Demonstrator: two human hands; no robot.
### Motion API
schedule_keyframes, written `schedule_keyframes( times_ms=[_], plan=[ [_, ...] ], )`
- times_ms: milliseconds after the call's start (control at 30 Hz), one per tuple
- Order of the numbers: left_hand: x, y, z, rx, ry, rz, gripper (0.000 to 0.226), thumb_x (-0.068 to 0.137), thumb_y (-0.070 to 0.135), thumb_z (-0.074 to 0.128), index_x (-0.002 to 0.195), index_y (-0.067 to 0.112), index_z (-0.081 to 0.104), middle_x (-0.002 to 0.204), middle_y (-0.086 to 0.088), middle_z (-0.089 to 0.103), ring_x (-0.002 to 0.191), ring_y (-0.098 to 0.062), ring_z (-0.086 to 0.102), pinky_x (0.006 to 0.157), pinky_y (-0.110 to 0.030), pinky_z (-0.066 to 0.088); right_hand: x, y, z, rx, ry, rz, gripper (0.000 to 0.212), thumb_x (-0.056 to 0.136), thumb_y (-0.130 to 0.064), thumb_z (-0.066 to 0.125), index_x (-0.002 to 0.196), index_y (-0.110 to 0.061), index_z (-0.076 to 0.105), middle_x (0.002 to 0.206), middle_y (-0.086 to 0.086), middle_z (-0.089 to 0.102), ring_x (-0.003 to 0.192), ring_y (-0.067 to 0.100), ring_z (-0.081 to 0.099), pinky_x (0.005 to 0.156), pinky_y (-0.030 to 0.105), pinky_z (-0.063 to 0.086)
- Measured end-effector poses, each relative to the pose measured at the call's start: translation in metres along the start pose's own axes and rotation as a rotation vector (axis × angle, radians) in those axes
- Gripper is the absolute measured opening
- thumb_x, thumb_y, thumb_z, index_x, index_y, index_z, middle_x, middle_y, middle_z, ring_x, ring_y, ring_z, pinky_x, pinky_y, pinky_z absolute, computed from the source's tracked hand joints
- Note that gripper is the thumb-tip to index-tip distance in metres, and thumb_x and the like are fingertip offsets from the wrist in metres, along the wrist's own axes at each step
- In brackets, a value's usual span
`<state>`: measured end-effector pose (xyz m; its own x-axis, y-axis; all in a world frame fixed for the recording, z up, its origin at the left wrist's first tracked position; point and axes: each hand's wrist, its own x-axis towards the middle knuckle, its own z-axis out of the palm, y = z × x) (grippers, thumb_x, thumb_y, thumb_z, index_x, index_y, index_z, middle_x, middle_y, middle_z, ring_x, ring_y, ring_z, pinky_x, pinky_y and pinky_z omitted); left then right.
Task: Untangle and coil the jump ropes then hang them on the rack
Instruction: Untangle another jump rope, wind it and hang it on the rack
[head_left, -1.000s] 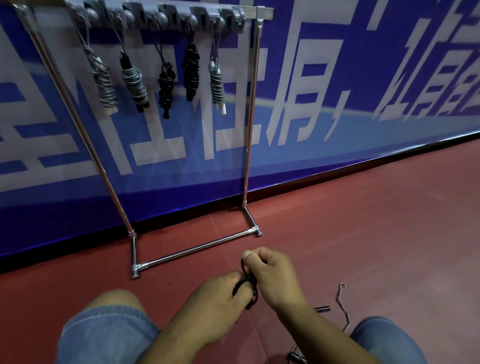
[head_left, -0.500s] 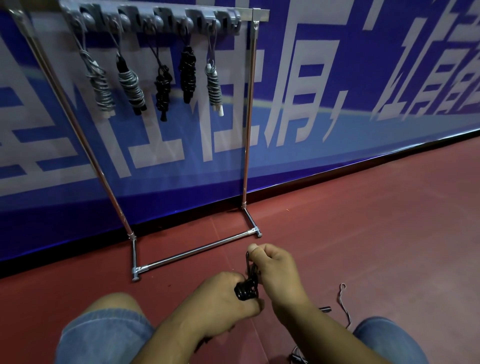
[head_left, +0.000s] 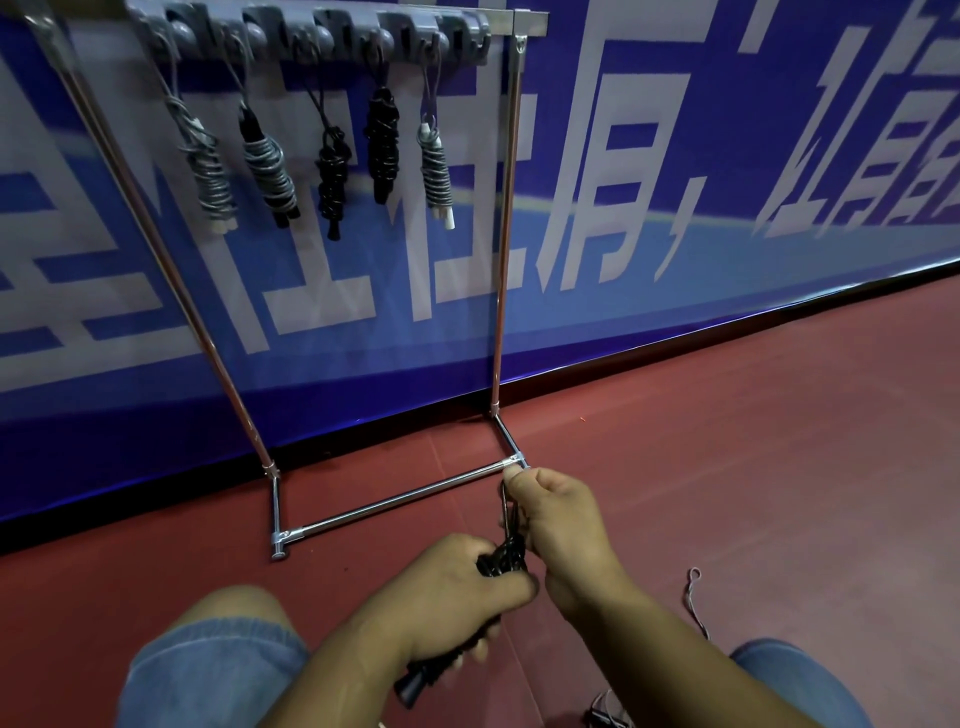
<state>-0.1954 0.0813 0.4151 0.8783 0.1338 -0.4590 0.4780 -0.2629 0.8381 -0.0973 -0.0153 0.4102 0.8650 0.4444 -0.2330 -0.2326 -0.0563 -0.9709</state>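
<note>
Low in front of the chrome rack (head_left: 501, 260), over the red floor (head_left: 753, 441), the left hand (head_left: 447, 597) is curled round a black jump rope (head_left: 506, 556); its wound bundle shows between thumb and fingers, and a black handle (head_left: 415, 680) pokes out below the palm; the right hand (head_left: 561, 525) pinches a loop of the same cord between thumb and forefinger and holds it up from the top of the bundle, the two hands just beside each other. Up on the grey hook strip (head_left: 311, 36) five coiled ropes (head_left: 382, 145) hang side by side; a loose grey rope (head_left: 693, 597) lies on the floor near the right knee.

This looks like the finishing of the coil, the loop being the part meant for a hook. The weak point is that pinch: if the thin cord slips from the fingertips, or the left hand eases off, the wraps may spring loose and the winding must be redone; a loop pulled too short may not go over a hook, while one pulled too long loosens the bundle. The hung ropes sit close together, so a careless reach could knock a neighbour off; the grey rope could also snag a knee on rising.
</note>
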Motion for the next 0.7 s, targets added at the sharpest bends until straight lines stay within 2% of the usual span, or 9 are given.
schedule_keyframes(
  times_ms=[200, 267, 333, 400, 433, 500, 600, 700],
  plan=[
    [0.001, -0.001, -0.005, -0.014, 0.01, 0.019, 0.029, 0.087, 0.045, 0.068, 0.082, 0.016, 0.061, 0.067, -0.005, 0.064, 0.055, -0.022, 0.062, 0.054, -0.033, 0.049, 0.006, -0.006, 0.004, -0.022, -0.028, -0.016, 0.033, 0.1, -0.024, 0.062, 0.073, -0.008, 0.051, 0.062, 0.008, 0.041, 0.065, 0.022, 0.038, 0.05, 0.027, 0.033],
    [0.003, -0.006, -0.005, -0.011, 0.071, 0.058, 0.031, 0.084, 0.046, 0.072, 0.086, 0.016, 0.063, 0.067, -0.004, 0.066, 0.056, -0.021, 0.062, 0.055, -0.035, 0.049, 0.007, -0.009, 0.007, -0.033, -0.04, -0.016, 0.033, 0.099, -0.025, 0.063, 0.072, -0.009, 0.053, 0.064, 0.01, 0.043, 0.063, 0.021, 0.04, 0.05, 0.026, 0.035],
    [0.007, -0.013, -0.005, -0.018, 0.195, 0.125, 0.028, 0.078, 0.048, 0.077, 0.088, 0.024, 0.066, 0.07, 0.003, 0.069, 0.059, -0.015, 0.064, 0.06, -0.035, 0.052, 0.009, -0.016, 0.009, -0.017, -0.086, -0.02, 0.032, 0.099, -0.029, 0.064, 0.076, -0.007, 0.057, 0.065, 0.011, 0.045, 0.066, 0.024, 0.046, 0.059, 0.031, 0.04],
    [0.01, -0.013, -0.004, -0.098, 0.319, 0.174, 0.026, 0.077, 0.047, 0.08, 0.093, 0.03, 0.068, 0.076, 0.01, 0.072, 0.065, -0.008, 0.065, 0.064, -0.031, 0.054, 0.012, -0.026, 0.008, 0.001, -0.13, -0.004, 0.032, 0.098, -0.034, 0.062, 0.087, -0.006, 0.069, 0.074, 0.004, 0.064, 0.075, 0.023, 0.064, 0.071, 0.034, 0.051],
    [0.011, -0.011, -0.004, -0.175, 0.373, 0.193, 0.023, 0.081, 0.044, 0.08, 0.096, 0.031, 0.068, 0.077, 0.012, 0.072, 0.067, -0.006, 0.066, 0.064, -0.028, 0.054, 0.013, -0.03, 0.007, 0.009, -0.138, 0.013, 0.03, 0.098, -0.037, 0.06, 0.1, -0.011, 0.074, 0.089, -0.001, 0.073, 0.085, 0.017, 0.071, 0.079, 0.034, 0.056],
    [0.014, -0.008, -0.004, -0.278, 0.453, 0.208, 0.016, 0.089, 0.04, 0.076, 0.099, 0.029, 0.068, 0.083, 0.012, 0.074, 0.071, -0.008, 0.067, 0.067, -0.028, 0.055, 0.01, -0.029, 0.002, -0.007, -0.142, 0.025, 0.028, 0.099, -0.04, 0.055, 0.114, -0.023, 0.073, 0.11, -0.004, 0.075, 0.101, 0.015, 0.073, 0.092, 0.041, 0.058],
    [0.021, -0.004, -0.008, -0.292, 0.56, 0.207, 0.023, 0.092, 0.051, 0.069, 0.101, 0.03, 0.068, 0.093, 0.01, 0.075, 0.084, -0.008, 0.07, 0.082, -0.037, 0.057, -0.001, -0.02, 0.001, -0.087, -0.188, 0.025, 0.026, 0.103, -0.036, 0.052, 0.116, -0.026, 0.073, 0.112, -0.002, 0.076, 0.11, 0.021, 0.07, 0.096, 0.045, 0.056],
    [0.028, 0.007, -0.013, -0.41, 0.635, 0.247, 0.037, 0.089, 0.065, 0.066, 0.097, 0.029, 0.07, 0.09, 0.01, 0.077, 0.083, -0.006, 0.072, 0.078, -0.032, 0.055, -0.007, -0.012, 0.008, -0.113, -0.231, -0.003, 0.027, 0.106, -0.028, 0.051, 0.122, -0.032, 0.071, 0.111, -0.004, 0.077, 0.107, 0.018, 0.072, 0.094, 0.047, 0.059]
  ],
)
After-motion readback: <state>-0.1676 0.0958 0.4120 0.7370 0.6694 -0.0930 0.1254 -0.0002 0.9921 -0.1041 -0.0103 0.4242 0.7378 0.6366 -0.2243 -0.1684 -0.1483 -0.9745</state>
